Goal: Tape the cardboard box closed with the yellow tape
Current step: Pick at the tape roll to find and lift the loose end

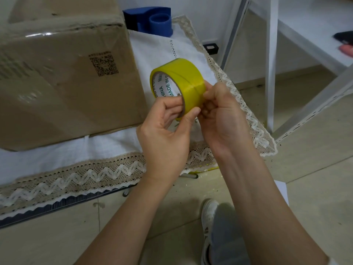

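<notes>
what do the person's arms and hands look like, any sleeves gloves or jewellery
Both forearms are bare up to the bottom edge of the picture, with no sleeves in view. The left hand and the right hand wear no gloves, and no rings, watch or bracelets show on the fingers or wrists. The fingernails that show are short, with no visible polish.
</notes>
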{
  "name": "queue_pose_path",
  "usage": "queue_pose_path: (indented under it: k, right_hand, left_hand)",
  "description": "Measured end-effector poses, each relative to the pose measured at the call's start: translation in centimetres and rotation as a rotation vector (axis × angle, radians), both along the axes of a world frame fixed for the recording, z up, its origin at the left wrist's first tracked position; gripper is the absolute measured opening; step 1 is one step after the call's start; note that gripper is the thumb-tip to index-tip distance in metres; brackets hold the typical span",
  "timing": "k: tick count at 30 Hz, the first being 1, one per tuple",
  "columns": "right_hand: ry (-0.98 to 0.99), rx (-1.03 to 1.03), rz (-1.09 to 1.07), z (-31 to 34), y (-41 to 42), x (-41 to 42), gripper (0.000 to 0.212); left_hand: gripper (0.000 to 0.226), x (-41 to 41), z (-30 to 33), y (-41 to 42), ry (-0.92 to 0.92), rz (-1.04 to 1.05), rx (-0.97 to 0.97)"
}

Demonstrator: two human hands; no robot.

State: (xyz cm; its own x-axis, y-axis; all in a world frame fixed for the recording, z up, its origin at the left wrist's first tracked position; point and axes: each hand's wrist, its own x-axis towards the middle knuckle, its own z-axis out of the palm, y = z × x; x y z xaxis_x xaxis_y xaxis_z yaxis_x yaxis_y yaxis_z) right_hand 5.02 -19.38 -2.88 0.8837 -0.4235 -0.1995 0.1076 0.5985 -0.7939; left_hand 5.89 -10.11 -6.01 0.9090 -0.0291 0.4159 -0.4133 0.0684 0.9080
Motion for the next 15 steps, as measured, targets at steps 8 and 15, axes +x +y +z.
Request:
queue_pose_path:
  k: [8,15]
  right_hand:
    - [-0.080,-0.293,-0.043,-0.5,-0.7,-0.9,0.041]
    - [-0.203,-1.203,-0.340,-0.8,-2.2,-1.6,0.014]
  left_hand:
    - [0.027,0.6,1.0,0.4,0.020,-0.022,-0.027]
    - [0.024,0.8,1.3,0.7,0.055,-0.055,-0.050]
